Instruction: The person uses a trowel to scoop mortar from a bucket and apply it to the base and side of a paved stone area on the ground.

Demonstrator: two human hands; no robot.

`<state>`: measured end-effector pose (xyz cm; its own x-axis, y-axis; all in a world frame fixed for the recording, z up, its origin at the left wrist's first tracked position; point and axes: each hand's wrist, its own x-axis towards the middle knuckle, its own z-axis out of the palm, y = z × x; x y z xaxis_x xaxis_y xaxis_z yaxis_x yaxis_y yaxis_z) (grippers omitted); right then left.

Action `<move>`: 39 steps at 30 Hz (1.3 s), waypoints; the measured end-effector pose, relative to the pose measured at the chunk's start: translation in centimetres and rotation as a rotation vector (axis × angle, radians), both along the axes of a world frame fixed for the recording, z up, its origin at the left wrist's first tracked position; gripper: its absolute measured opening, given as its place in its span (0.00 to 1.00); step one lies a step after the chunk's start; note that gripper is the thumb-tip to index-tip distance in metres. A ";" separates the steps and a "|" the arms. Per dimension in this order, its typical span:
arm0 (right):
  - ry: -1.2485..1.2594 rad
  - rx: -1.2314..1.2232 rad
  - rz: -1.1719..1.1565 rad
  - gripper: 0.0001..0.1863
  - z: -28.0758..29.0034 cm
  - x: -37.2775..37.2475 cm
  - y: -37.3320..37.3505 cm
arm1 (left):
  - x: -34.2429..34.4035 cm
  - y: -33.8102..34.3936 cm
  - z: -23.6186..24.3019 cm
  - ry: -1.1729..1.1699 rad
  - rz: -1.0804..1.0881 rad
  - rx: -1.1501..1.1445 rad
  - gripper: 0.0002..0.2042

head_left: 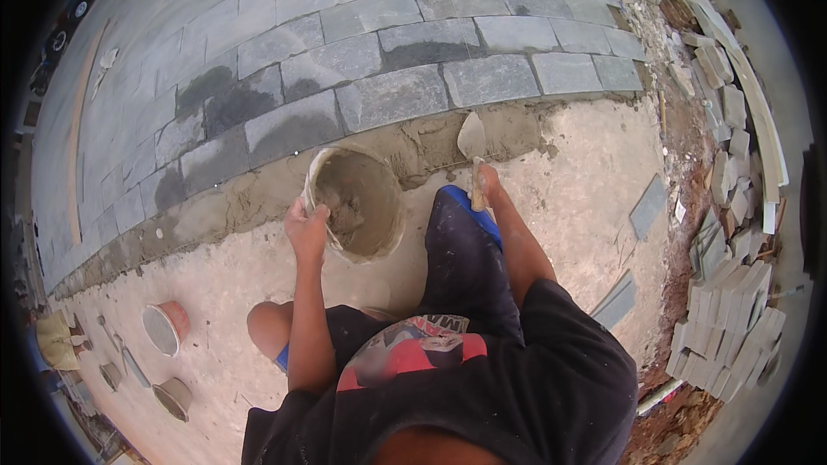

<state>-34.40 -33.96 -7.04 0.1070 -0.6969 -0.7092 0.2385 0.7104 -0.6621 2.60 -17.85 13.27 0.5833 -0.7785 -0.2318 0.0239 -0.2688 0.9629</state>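
Note:
My left hand [307,229] grips the left rim of a bucket [377,224] with wet grey mortar low inside. My right hand [488,182] holds a trowel by its wooden handle; the trowel blade [471,138] is over a band of wet mortar [422,148] to the right of the bucket. That band runs along the near edge of rows of grey stone tiles [488,80], some with dark damp patches. I am squatting on pale rough concrete [568,207], with my right knee just below the trowel.
Small buckets [177,400] and a tool [129,357] lie at lower left, near another person [53,344]. Loose tiles [646,207] lie at right, beside stacked stone pieces [724,319], long boards [758,120] and a rubble strip. A plank [86,138] lies on the paving at left.

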 end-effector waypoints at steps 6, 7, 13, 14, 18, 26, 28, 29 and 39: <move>0.086 0.015 0.109 0.18 2.1 2.5 1.1 | 0.3 0.2 0.8 -0.027 0.035 -0.017 0.03; 0.095 -0.002 0.134 0.18 2.7 3.1 1.2 | 0.9 0.4 0.4 -0.021 0.045 -0.015 0.03; -0.160 0.057 -0.261 0.17 1.8 6.2 0.4 | 1.1 0.6 1.2 0.019 0.045 -0.062 0.05; -0.145 0.040 -0.201 0.18 1.4 6.7 0.4 | 1.1 0.5 1.0 0.007 0.042 -0.075 0.05; -0.087 0.050 0.065 0.19 1.0 9.7 4.0 | 2.6 1.6 -0.5 -0.046 0.057 -0.029 0.05; -0.069 0.086 0.058 0.20 2.2 12.8 4.6 | 2.8 2.0 1.5 -0.014 0.099 -0.092 0.05; 0.025 -0.006 0.087 0.20 0.0 11.0 4.4 | 1.8 0.9 2.1 0.016 0.064 -0.115 0.05; 0.068 -0.049 0.108 0.19 -0.9 10.1 4.5 | 1.5 0.5 2.4 0.025 0.053 -0.123 0.05; 0.535 -0.703 0.754 0.22 17.1 10.6 13.4 | 3.4 0.9 3.1 -0.027 0.046 -0.083 0.07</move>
